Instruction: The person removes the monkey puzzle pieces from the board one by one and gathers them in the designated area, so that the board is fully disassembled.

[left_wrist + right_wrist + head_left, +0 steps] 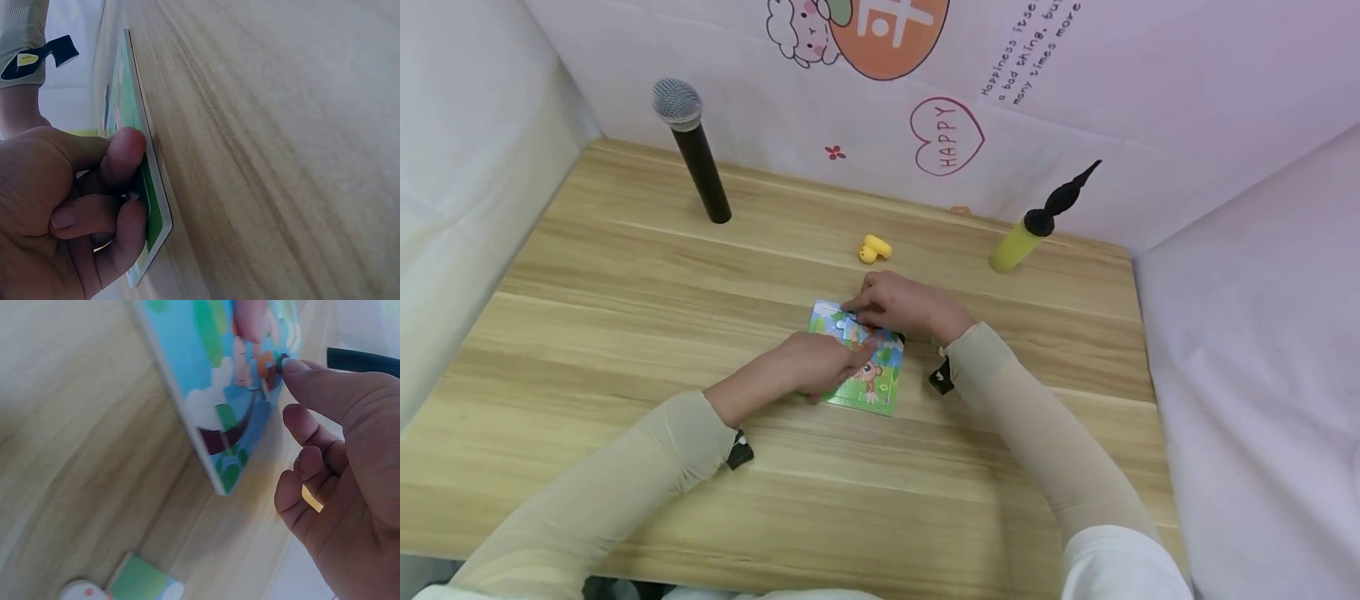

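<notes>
A colourful cartoon puzzle board [868, 383] lies flat on the wooden table [625, 333], near its middle. My left hand [816, 362] holds the board's near left edge, and in the left wrist view its curled fingers [125, 156] press on the green rim of the board [128, 94]. My right hand [898, 308] is over the board's far part. Its index fingertip [290, 365] and thumb meet on a small puzzle piece [269, 365] lying on the board's picture [206, 381]. The other right fingers hang loosely curled.
A black microphone [696, 158] stands at the back left. A yellow hand pump with a black nozzle [1033, 225] lies at the back right. A small yellow object [874, 248] sits behind the board. A loose puzzle piece [144, 584] lies beside the board. Printed walls enclose the table.
</notes>
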Demonstrator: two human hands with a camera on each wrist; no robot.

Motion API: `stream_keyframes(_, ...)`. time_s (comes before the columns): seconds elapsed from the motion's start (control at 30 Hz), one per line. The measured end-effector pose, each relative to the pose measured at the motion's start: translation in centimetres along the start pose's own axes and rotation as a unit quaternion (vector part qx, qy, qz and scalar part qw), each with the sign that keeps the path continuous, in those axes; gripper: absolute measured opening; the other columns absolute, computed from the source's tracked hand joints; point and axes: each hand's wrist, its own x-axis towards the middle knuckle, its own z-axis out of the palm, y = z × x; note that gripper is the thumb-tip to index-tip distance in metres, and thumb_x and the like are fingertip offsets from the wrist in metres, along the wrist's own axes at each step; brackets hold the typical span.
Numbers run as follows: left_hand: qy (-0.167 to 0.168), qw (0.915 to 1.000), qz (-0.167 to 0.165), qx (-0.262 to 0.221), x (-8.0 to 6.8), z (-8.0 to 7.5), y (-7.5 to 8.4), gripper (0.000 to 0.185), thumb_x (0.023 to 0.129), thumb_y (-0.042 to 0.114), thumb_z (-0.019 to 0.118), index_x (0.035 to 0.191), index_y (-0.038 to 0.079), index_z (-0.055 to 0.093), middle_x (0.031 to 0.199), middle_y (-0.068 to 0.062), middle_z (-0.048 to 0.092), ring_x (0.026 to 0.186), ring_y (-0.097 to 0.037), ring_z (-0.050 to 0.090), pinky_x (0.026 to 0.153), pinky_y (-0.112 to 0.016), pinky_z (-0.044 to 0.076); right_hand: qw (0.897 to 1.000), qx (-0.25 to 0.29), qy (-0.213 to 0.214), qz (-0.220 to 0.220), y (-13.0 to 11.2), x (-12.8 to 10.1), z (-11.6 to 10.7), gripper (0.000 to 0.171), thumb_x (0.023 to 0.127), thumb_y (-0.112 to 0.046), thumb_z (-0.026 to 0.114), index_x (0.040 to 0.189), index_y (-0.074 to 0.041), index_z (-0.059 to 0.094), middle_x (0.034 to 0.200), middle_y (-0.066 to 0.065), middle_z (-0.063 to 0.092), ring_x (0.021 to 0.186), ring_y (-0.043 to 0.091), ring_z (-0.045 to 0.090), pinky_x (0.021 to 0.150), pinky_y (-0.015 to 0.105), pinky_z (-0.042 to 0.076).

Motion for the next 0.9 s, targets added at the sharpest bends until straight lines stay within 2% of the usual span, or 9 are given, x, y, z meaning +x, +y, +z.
stream_keyframes(0.1,0.003,1.0000,-0.001,-0.002,0.0,0.0,0.0,0.056,0.111,0.036,0.039,0.163,0.032,0.017,0.057,0.002,0.060,0.054,-0.012,0.057,0.052,-0.034,0.044,1.000,-0.023,0.007,-0.008,0.1,-0.2,0.1,0.029,0.100,-0.016,0.068,0.129,-0.015,0.071,0.095,-0.001,0.057,0.083,0.015,0.049,0.074,0.029,0.044)
stream_keyframes(0.23,0.009,0.9999,-0.001,-0.005,-0.1,-0.1,0.1,0.056,0.112,0.037,0.038,0.163,0.031,0.018,0.055,0.002,0.060,0.054,-0.013,0.057,0.053,-0.034,0.044,0.999,-0.033,0.019,-0.020,0.2,-0.2,0.2,0.025,0.100,-0.018,0.069,0.124,-0.015,0.075,0.095,-0.003,0.059,0.086,0.013,0.050,0.075,0.029,0.044)
stream_keyframes(0.37,0.014,0.9999,0.001,-0.009,-0.1,0.0,0.2,0.056,0.111,0.038,0.039,0.163,0.031,0.018,0.052,0.003,0.059,0.051,-0.013,0.056,0.053,-0.035,0.044,0.999,0.019,0.031,-0.008,0.2,-0.3,0.3,0.019,0.100,-0.018,0.069,0.115,-0.011,0.078,0.099,-0.002,0.059,0.089,0.012,0.053,0.080,0.029,0.046)
stream_keyframes(0.53,0.017,0.9998,0.008,-0.006,0.0,0.2,0.1,0.058,0.111,0.037,0.038,0.164,0.032,0.014,0.051,0.003,0.058,0.047,-0.013,0.056,0.051,-0.033,0.042,0.993,0.101,0.053,0.022,-0.4,-0.6,0.2,0.010,0.101,-0.020,0.067,0.101,-0.015,0.076,0.100,-0.002,0.059,0.088,0.012,0.057,0.081,0.030,0.049)
stream_keyframes(0.73,0.018,0.9998,0.006,-0.009,-0.2,0.2,0.0,0.058,0.111,0.036,0.039,0.163,0.032,0.014,0.054,0.002,0.058,0.049,-0.013,0.056,0.051,-0.034,0.041,0.992,0.084,0.085,0.044,-1.5,-1.6,-2.2,0.011,0.101,-0.019,0.067,0.098,-0.014,0.076,0.101,-0.001,0.063,0.088,0.015,0.055,0.082,0.034,0.047)
stream_keyframes(0.9,0.020,0.9996,-0.003,-0.018,-0.2,0.3,-0.1,0.056,0.112,0.038,0.038,0.163,0.033,0.016,0.054,0.003,0.059,0.049,-0.012,0.058,0.053,-0.035,0.041,0.994,0.058,0.065,0.067,-0.1,-5.0,-4.6,0.014,0.101,-0.016,0.065,0.095,-0.012,0.077,0.099,-0.001,0.065,0.091,0.015,0.057,0.086,0.038,0.047)
